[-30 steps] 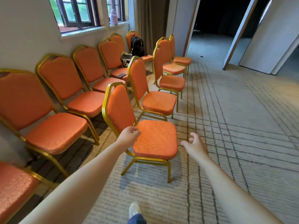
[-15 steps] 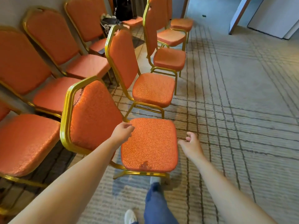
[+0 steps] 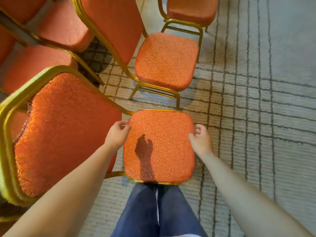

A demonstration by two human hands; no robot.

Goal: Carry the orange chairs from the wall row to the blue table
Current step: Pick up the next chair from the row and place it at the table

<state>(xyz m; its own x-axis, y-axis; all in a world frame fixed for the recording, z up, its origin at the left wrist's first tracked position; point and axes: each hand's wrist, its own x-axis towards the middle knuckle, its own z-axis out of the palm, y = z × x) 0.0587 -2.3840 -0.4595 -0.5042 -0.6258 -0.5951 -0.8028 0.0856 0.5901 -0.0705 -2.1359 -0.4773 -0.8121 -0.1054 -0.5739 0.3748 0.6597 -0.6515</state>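
Observation:
The nearest orange chair [image 3: 164, 134] with a gold frame stands right in front of my legs, its back to the left. My left hand [image 3: 118, 134] is at the seat's left edge beside the backrest, fingers loosely curled, touching or just off the cushion. My right hand [image 3: 201, 140] is at the seat's right edge, thumb on the cushion side, fingers curled and not clearly closed round it. The blue table is out of view.
A second orange chair [image 3: 166, 60] stands just beyond, a third [image 3: 189, 9] at the top. Wall-row chairs [image 3: 34, 64] crowd the left. Patterned carpet [image 3: 265, 100] stretches to the right.
I have stepped closer and looked down. Both hands moved forward from above the seat to its left and right edges.

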